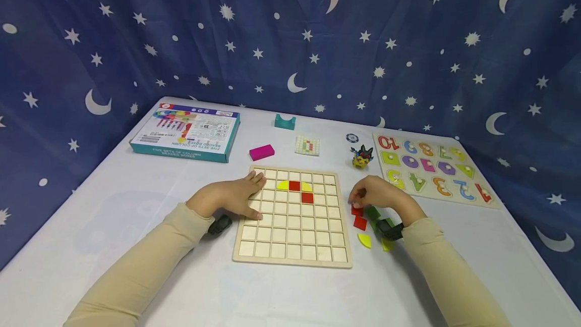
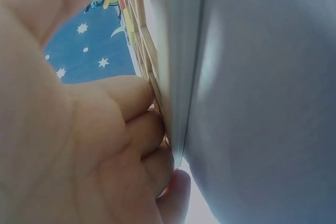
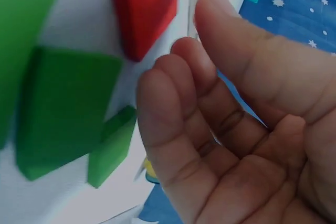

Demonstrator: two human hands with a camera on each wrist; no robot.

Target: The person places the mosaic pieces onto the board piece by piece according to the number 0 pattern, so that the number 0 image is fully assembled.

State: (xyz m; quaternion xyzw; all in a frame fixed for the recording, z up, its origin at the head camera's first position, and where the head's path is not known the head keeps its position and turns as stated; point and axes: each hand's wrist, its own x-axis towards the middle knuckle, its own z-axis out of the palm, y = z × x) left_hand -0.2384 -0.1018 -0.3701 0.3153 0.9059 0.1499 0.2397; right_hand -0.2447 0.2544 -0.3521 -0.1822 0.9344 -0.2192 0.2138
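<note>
We are partway through filling the wooden grid board point(image 1: 295, 246), which lies on the white table point(image 1: 113, 201) and carries two yellow pieces and two red squares point(image 1: 300, 191) near its top. Our left hand point(image 1: 231, 197) rests flat with relaxed fingers on the board's left edge, steadying it. Our right hand point(image 1: 376, 193) hovers with loosely curled fingers over the loose pieces point(image 1: 365, 223) just right of the board, seemingly empty; the fingertips are hard to read. Next comes pinching a red square point(image 3: 144, 11) cleanly and seating it.
</note>
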